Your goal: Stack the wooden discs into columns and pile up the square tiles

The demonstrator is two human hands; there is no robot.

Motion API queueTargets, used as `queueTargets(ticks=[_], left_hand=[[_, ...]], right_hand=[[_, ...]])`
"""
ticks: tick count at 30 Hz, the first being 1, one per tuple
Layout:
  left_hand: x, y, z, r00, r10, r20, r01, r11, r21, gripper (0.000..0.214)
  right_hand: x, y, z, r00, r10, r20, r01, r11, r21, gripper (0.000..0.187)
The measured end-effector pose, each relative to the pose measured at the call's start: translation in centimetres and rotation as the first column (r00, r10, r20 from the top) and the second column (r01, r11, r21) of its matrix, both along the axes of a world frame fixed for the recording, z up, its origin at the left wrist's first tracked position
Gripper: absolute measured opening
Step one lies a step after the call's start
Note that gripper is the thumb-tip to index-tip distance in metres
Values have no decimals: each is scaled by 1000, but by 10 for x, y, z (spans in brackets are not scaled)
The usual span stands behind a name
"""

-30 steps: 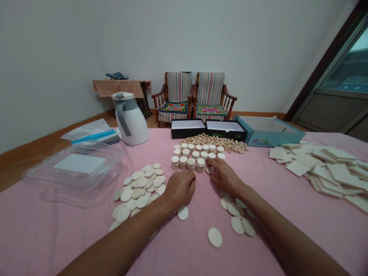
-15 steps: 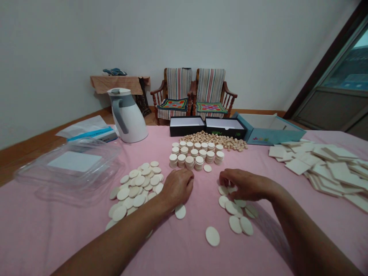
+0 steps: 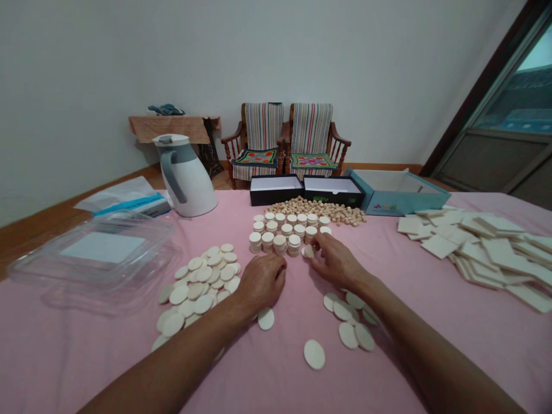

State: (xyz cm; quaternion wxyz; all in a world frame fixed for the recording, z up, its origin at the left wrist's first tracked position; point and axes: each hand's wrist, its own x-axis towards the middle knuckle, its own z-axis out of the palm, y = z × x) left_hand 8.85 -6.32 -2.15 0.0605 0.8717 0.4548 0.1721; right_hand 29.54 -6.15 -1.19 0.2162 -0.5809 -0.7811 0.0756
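Note:
My right hand (image 3: 337, 260) pinches a pale wooden disc (image 3: 309, 251) between thumb and fingers, just in front of the rows of stacked discs (image 3: 280, 244). Resting on the pink cloth, my left hand (image 3: 263, 282) is curled closed, and whatever its fingers may hold is hidden. A heap of loose discs (image 3: 204, 283) lies left of that hand, partly behind the forearm. One disc (image 3: 266, 318) lies flat just below the left hand, and another single disc (image 3: 314, 354) is nearer to me. Below my right wrist is a small group of discs (image 3: 343, 310).
Small wooden beads (image 3: 319, 209) lie behind the stacks, before two black boxes (image 3: 276, 191) and a blue box (image 3: 401, 202). Square wooden tiles (image 3: 474, 244) are heaped at right. A clear plastic container (image 3: 103, 247) and a white jug (image 3: 190, 178) stand at left.
My right hand has moved from the discs at right up and left to the stacks, now with a disc in its fingers. My left hand stays in place.

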Motion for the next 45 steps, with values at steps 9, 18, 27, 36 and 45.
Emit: queueTargets(ticks=[9, 18, 27, 36, 45], left_hand=[[0, 0, 0, 1000, -5, 15, 5, 1000, 2, 13], [0, 1, -1, 1000, -2, 15, 2, 1000, 3, 13], [0, 1, -4, 1000, 6, 17, -6, 1000, 5, 13], [0, 1, -1, 1000, 9, 11, -9, 1000, 0, 13], [0, 0, 1, 1000, 7, 15, -7, 1000, 1, 14]], right_hand=[[-4, 9, -11, 1000, -23, -3, 23, 1000, -15, 18], [26, 0, 16, 993, -14, 119, 36, 984, -177, 13], [38, -24, 34, 942, 190, 276, -25, 862, -506, 26], [17, -5, -2, 989, 104, 109, -79, 974, -213, 27], [-3, 5, -10, 996, -5, -90, 9, 999, 44, 15]])
